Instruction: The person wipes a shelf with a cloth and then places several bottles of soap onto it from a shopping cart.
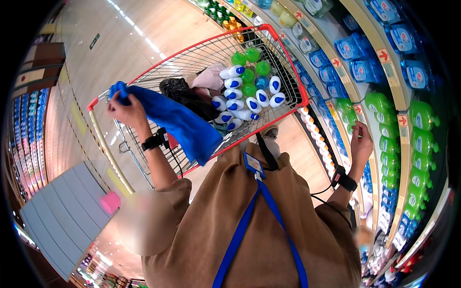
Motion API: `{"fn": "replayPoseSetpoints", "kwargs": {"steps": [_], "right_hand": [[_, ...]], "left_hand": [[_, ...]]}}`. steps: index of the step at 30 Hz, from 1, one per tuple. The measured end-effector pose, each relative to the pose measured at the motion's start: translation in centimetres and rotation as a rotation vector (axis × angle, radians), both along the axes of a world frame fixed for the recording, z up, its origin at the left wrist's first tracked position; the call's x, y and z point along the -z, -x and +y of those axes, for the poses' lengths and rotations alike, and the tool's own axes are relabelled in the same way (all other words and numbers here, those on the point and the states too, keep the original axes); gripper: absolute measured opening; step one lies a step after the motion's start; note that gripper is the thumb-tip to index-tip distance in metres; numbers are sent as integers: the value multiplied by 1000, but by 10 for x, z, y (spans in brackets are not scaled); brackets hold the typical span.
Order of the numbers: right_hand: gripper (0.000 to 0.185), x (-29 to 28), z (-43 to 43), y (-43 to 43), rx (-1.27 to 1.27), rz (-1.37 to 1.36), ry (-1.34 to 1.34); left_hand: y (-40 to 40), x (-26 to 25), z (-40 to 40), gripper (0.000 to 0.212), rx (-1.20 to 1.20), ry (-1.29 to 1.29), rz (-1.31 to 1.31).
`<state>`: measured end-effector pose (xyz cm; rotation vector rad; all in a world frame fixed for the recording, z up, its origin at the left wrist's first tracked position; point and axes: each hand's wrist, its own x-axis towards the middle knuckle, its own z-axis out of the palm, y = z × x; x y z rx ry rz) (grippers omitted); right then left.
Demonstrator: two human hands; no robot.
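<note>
My left hand [129, 112] grips one end of a blue cloth [180, 118], which hangs down across the near side of a wire shopping cart [212, 45] with red corners and rim. My right hand [361, 142] is raised at the shelves on the right, its fingers loosely bent and nothing visible in them. It is close to green pump bottles [345, 108]; contact cannot be made out. Inside the cart stand white bottles with blue caps [234, 94] and green-topped bottles [248, 75]. A black plastic bag [176, 88] and pale pink fabric [210, 77] lie beside them.
Tall shelves [392, 68] full of blue and green bottles curve along the right. White bottles with orange parts [313, 129] line a low shelf. A grey slatted surface [65, 212] is at the left, near stocked racks [30, 118]. A badge [254, 165] hangs from a blue lanyard.
</note>
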<state>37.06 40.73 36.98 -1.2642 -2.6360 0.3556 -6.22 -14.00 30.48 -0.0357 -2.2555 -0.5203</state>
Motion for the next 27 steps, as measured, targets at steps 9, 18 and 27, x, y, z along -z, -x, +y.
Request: {"fn": "replayPoseSetpoints", "kwargs": {"steps": [9,18,27], "right_hand": [[19,1,-20,-60,142,-66,18],[20,-14,-21,-110,168,18,142],[61,26,-32,-227,384,50,153]], "left_hand": [[-45,207,24,64,34,410,-1258],[-55,280,85,41,1100,643,-1468],[-54,248,226,27,1296,245,-1248]]}}
